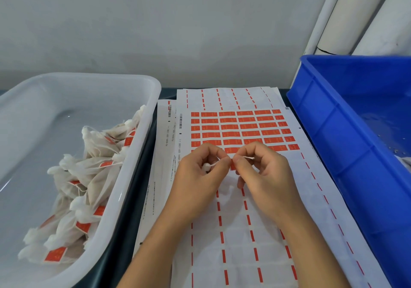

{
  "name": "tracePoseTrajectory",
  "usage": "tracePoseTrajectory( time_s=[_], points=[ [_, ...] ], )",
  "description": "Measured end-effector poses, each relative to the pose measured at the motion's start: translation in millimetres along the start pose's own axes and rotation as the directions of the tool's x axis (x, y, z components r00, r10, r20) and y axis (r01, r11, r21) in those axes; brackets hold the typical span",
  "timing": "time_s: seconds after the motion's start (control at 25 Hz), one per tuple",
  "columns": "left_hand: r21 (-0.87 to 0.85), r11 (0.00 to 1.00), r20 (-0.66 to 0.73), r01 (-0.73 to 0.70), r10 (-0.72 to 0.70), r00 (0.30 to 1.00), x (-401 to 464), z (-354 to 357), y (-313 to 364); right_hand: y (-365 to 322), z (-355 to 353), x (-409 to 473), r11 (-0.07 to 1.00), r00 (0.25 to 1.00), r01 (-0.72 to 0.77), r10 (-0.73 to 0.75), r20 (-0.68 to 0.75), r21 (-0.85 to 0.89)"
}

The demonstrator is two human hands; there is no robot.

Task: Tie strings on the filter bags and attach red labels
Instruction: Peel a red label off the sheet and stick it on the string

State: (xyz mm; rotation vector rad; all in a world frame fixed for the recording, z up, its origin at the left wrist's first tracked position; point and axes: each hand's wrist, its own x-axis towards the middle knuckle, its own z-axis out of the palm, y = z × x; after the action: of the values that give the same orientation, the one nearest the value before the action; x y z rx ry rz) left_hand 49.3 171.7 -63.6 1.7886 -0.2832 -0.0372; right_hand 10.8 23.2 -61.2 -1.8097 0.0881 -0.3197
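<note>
Fingertips (225, 161) of both hands pinch together over the label sheet (244, 130). I see the left hand (200, 172) clamped on the string (213, 164), with a white bunched bit that I take for the filter bag (206, 167) tucked in its palm, mostly hidden. Right hand (262, 170) pinches a red label (233, 166) against that string; a short string end (249, 158) pokes out past its thumb. I can't tell if the label is folded shut yet.

Progress, my read: well underway. White tub (142, 92) on the left holds a pile of finished bags (89, 176), tied and red-tagged. Sheet's near half is stripped of labels; about six rows remain at the far end. Blue crate (347, 145) on the right looks nearly empty, so supply of untagged bags seems low, can't confirm. Current bag: label not yet pressed closed, then it goes in the tub.
</note>
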Motion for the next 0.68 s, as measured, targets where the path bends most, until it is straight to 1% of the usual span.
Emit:
tracePoseTrajectory(
  time_s=[0.04, 0.08, 0.12, 0.16, 0.2, 0.24, 0.4, 0.52, 0.6, 0.68],
  points=[
    [0.078, 0.997, 0.004, -0.006, 0.006, 1.0, -1.4, -1.4, -0.4, 0.0, 0.2, 0.3, 1.0, 1.0, 0.0, 0.0, -0.029, 0.006],
    [0.235, 0.971, -0.008, -0.038, 0.041, 0.999, -4.0, -3.9, -1.5, -0.1, 0.2, 0.4, 1.0, 0.998, 0.001, 0.0, -0.063, 0.018],
    [0.43, 0.898, -0.017, -0.094, 0.112, 0.994, -6.5, -6.2, -2.8, -0.6, 0.2, 0.8, 1.0, 0.995, 0.005, -0.003, -0.096, 0.029],
    [0.579, 0.802, -0.017, -0.148, 0.194, 0.981, -8.1, -8.3, -3.6, -1.7, -0.3, 0.9, 0.999, 0.993, 0.014, -0.01, -0.121, 0.034],
    [0.652, 0.735, -0.021, -0.184, 0.26, 0.965, -8.3, -10.4, -2.4, -3.0, -0.5, 1.2, 0.999, 0.991, 0.023, -0.02, -0.136, 0.026],
    [0.668, 0.72, -0.029, -0.187, 0.277, 0.96, -7.8, -13.1, -0.2, -4.4, -0.8, 1.3, 0.999, 0.989, 0.032, -0.029, -0.144, 0.013],
    [0.583, 0.8, -0.064, -0.139, 0.216, 0.974, -7.3, -24.2, 11.9, -14.6, 2.6, 0.7, 0.999, 0.991, 0.042, -0.039, -0.131, 0.018],
    [0.549, 0.817, -0.099, -0.174, 0.271, 0.957, -15.0, -32.2, 31.0, -29.7, 13.4, -1.7, 0.997, 0.998, 0.05, -0.048, -0.026, 0.057],
    [0.582, 0.79, -0.131, -0.193, 0.326, 0.936, -21.0, -42.7, 46.4, -44.7, 19.9, -3.2, 0.993, 0.995, 0.097, -0.099, 0.026, 0.064],
    [0.599, 0.771, -0.166, -0.216, 0.384, 0.908, -26.1, -59.4, 64.6, -64.2, 26.7, -0.4, 0.98, 0.98, 0.171, -0.179, 0.086, 0.1]
  ],
)
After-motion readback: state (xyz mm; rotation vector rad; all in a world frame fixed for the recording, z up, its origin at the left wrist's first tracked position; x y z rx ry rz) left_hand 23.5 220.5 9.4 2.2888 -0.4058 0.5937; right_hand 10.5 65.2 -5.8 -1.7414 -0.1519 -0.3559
